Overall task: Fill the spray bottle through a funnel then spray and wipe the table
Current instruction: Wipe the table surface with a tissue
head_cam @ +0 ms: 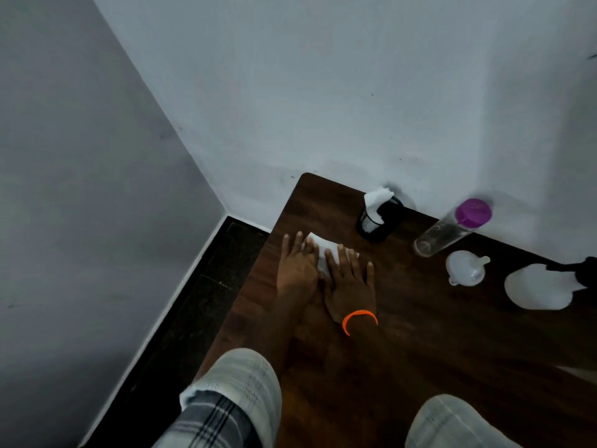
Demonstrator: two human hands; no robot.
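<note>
Both flat hands (323, 273) press folded white tissue (323, 250) on woodgrain table (420, 334)

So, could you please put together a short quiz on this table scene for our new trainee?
1. True or false: both hands lie flat on the white tissue.
2. Which thing lies nearest the funnel? A) black mesh cup B) clear bottle with the purple cap C) orange wristband
3. Fill in: the spray bottle stands at the ______ edge of the view.

Key:
1. True: the left hand and right hand press it onto the table with straight fingers.
2. B, the clear bottle; the mesh cup and wristband are farther off.
3. Right.
</note>
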